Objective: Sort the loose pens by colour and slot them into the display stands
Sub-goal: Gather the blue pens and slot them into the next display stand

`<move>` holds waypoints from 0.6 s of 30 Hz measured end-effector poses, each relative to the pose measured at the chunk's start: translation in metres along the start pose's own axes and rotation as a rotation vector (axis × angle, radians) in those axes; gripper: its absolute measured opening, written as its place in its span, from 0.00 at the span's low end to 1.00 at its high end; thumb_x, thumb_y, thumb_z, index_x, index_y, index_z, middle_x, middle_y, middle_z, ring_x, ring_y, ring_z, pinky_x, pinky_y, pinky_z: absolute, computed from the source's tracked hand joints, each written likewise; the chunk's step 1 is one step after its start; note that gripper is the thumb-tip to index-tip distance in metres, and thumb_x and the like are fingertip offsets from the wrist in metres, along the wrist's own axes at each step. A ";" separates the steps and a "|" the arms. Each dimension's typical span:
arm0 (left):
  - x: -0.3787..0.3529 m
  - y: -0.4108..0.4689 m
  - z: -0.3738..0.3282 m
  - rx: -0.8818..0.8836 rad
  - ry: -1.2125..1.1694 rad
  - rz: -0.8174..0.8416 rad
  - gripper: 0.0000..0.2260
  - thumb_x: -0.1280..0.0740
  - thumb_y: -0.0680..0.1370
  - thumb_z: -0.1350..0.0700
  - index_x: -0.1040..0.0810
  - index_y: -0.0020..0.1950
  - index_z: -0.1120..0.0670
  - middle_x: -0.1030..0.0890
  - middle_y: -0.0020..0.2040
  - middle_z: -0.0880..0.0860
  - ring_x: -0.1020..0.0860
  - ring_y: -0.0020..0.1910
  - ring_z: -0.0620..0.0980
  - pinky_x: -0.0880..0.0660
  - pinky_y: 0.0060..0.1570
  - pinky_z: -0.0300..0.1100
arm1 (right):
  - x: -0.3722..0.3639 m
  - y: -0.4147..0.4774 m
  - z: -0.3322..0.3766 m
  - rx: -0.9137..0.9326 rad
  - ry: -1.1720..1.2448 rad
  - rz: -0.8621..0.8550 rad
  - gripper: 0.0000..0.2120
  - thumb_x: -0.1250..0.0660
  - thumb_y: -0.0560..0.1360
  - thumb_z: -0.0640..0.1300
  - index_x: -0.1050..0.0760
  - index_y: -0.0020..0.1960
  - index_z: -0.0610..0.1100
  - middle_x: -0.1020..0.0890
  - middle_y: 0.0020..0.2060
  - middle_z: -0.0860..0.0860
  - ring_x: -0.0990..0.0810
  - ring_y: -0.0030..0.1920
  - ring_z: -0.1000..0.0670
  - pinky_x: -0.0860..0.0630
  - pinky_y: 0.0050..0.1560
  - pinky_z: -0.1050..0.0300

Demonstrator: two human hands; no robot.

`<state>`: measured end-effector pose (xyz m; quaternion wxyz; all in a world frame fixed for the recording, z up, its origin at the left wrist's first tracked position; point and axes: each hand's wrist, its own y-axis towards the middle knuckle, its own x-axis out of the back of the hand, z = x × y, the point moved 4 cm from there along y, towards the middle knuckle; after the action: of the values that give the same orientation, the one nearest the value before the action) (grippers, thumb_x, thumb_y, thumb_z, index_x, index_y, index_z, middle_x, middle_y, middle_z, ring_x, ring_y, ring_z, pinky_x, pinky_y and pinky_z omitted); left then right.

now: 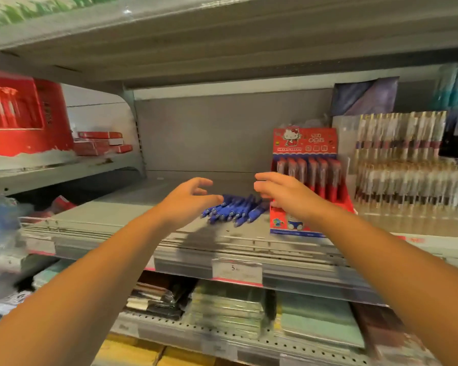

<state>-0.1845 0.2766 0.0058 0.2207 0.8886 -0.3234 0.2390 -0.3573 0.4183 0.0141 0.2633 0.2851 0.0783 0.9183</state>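
Beside the red stand (305, 143), left hand (188, 202) and right hand (283, 191), spread, flank blue pens (236, 211).

Held left hand (189, 199) and right hand (283, 191) out with fingers loosely spread, one either side of a heap of blue pens (236, 211) lying on the grey shelf (117, 223); could not tell contact. Found a red display stand (304, 142), filled with red pens (313, 178), just right of the heap. Saw a clear pen rack (402, 165) farther right, red boxes (19, 114) far left, a price tag (237, 270) on the shelf's front edge.
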 end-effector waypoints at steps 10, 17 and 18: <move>0.030 0.080 0.059 0.193 0.093 0.182 0.19 0.32 0.74 0.41 0.28 0.60 0.49 0.25 0.56 0.48 0.24 0.52 0.51 0.24 0.46 0.46 | -0.065 0.086 0.003 -0.276 -0.159 -0.017 0.27 0.43 0.80 0.61 0.28 0.68 0.42 0.25 0.67 0.40 0.26 0.66 0.40 0.30 0.67 0.43; -0.021 0.131 0.046 0.238 0.215 0.337 0.18 0.33 0.77 0.43 0.28 0.58 0.54 0.26 0.56 0.54 0.24 0.54 0.57 0.25 0.53 0.49 | -0.064 0.127 -0.023 -0.427 -0.424 0.102 0.14 0.40 0.80 0.45 0.25 0.63 0.41 0.22 0.60 0.38 0.21 0.54 0.42 0.21 0.58 0.42; -0.027 0.136 0.044 0.260 0.247 0.389 0.16 0.35 0.78 0.44 0.25 0.55 0.56 0.24 0.52 0.56 0.23 0.51 0.58 0.25 0.50 0.48 | -0.063 0.132 -0.024 -0.432 -0.482 0.140 0.13 0.40 0.80 0.43 0.24 0.61 0.41 0.21 0.57 0.39 0.20 0.53 0.42 0.20 0.56 0.42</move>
<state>-0.2831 0.1706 -0.0120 0.0924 0.7946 -0.4254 0.4232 -0.3848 0.2733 0.0023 0.2649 0.4363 -0.2023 0.8358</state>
